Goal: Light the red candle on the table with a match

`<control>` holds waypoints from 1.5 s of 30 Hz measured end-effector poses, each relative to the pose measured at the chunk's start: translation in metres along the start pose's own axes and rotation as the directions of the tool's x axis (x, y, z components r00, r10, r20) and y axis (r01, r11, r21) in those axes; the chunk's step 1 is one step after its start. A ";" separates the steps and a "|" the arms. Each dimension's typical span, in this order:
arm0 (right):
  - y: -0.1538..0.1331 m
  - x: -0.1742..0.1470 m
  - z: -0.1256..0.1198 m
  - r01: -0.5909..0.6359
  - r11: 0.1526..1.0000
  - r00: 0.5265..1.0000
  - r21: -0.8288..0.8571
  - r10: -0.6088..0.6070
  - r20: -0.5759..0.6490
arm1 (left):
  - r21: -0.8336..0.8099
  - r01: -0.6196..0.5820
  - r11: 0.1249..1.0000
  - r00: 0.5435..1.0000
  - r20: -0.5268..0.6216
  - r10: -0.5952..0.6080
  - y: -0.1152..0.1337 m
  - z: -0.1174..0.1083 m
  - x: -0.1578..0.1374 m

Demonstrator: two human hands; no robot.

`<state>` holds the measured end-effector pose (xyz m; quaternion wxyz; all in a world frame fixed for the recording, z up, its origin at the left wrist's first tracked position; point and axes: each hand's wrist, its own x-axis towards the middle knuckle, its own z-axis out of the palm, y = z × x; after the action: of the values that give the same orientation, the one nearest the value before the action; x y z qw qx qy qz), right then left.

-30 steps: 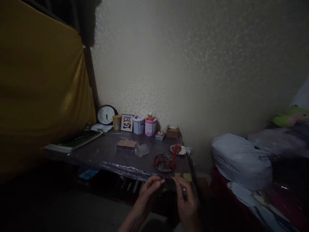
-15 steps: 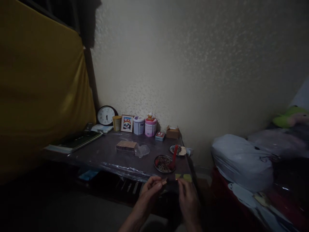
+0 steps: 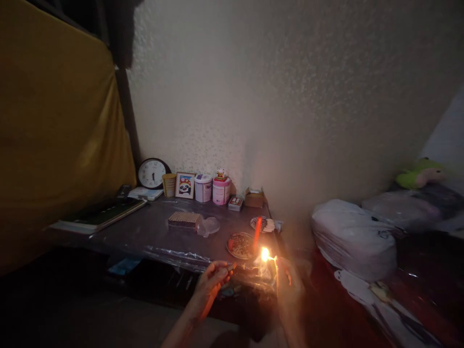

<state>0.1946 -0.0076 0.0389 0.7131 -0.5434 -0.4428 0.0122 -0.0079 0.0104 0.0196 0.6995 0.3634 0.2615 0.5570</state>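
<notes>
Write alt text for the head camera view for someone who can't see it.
In a dim room, the right hand holds a burning match at the front edge of a dark table, while the left hand pinches a small matchbox beside it. Just behind stands a red candle in a small dish; a clock and tins line the wall.

Dim home bedroom — clock (image 3: 151,172), framed picture (image 3: 184,185), plush toy (image 3: 420,173) on bedding.

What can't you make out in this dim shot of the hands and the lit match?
Head view only:
- Left hand: what its fingertips pinch is too small and dark.
- Right hand: blurred, washed out by the flame; the match stick is barely visible.
- Under the table: lost in shadow.
</notes>
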 end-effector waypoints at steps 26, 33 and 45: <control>-0.001 0.027 0.012 -0.194 0.977 0.980 0.093 0.197 -0.021 | -0.031 0.063 0.998 0.997 -0.030 -0.064 -0.013 -0.020 0.003; 0.012 0.035 0.019 -0.188 0.974 0.981 0.128 0.194 -0.028 | -0.048 0.047 0.998 0.998 -0.048 -0.049 -0.014 -0.019 0.002; 0.003 0.044 0.027 -0.242 0.937 0.970 0.253 0.244 0.022 | -0.064 0.045 0.997 0.996 -0.079 -0.050 -0.018 -0.023 0.005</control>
<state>0.2052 0.0363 0.0649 0.7720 -0.4981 -0.3636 0.1540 -0.0140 0.0186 -0.0086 0.7125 0.3123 0.2805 0.5623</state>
